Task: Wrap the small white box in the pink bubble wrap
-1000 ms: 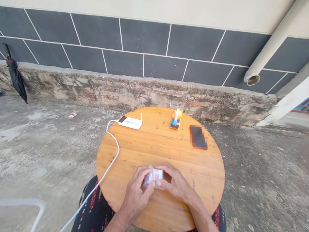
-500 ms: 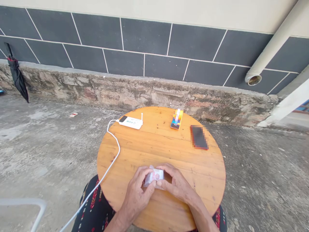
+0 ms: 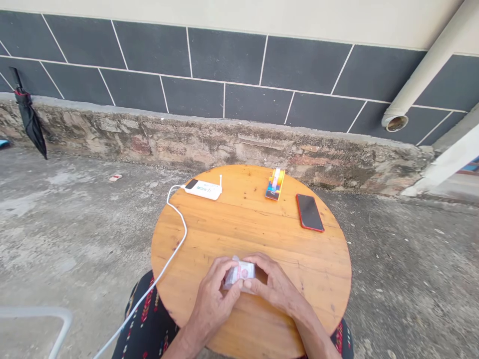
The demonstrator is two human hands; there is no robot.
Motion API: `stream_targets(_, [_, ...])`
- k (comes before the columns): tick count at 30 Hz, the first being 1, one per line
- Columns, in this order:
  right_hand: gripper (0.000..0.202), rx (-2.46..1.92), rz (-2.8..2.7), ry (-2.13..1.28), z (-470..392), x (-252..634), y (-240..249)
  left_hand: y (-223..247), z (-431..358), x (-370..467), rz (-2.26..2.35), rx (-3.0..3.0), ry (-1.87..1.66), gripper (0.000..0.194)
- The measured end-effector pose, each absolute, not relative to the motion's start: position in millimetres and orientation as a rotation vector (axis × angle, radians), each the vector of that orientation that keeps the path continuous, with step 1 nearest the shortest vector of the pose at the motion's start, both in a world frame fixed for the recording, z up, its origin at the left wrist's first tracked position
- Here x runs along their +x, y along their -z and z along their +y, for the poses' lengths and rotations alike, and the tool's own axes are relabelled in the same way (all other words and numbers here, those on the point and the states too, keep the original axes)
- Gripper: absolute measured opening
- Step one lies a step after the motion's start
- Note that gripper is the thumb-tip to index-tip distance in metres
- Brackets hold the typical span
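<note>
Two curled hands (image 3: 214,290) (image 3: 274,283) hold a translucent plastic packet (image 3: 242,272).

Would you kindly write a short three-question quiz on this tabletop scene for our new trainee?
1. True or false: the white device lies to the right of the phone.
2. Multiple choice: the left hand and right hand both hold: A) the white cable; B) a small clear-wrapped packet; C) the yellow item.
3. Fill in: the visible edge of the phone is ____.
Key: 1. False; 2. B; 3. red.
</note>
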State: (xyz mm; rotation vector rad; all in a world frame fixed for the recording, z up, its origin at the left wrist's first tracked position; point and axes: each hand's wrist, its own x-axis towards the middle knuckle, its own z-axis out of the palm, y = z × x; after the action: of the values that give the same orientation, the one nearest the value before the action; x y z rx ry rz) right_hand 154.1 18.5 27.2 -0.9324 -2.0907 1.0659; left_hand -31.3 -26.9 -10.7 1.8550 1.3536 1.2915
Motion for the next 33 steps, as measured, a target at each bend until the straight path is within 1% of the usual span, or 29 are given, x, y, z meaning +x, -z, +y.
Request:
stream_targets(10, [0.033, -0.927, -2.089, -1.074, 17.9, 153.8, -27.1, 10.5, -26.1, -30.8, 1.357, 1.823, -1.257, 0.023])
stream_targets(16, [0.039, -0.942, -2.11, -1.074, 16.0, 154.0, -27.1, 10.2, -26.6, -31.2, 1.366, 1.815, -1.241, 0.023])
stream_targets(20, [0.052, -0.963, -2.124, -1.054, 16.7, 155.1, -22.1, 11.5, -26.4, -32.0, 1.373, 1.818, -1.238, 0.023])
stream_targets(22, [0.054, -0.96, -2.131, -1.043, 17.1, 155.5, -20.3, 11.9, -26.5, -32.0, 1.372, 1.814, -1.233, 0.023])
stream_targets(33, [0.047, -0.982, -2.121, -1.008, 16.5, 152.3, -23.8, 9.4, -27.4, -31.6, 1.361, 1.799, -1.242, 0.024])
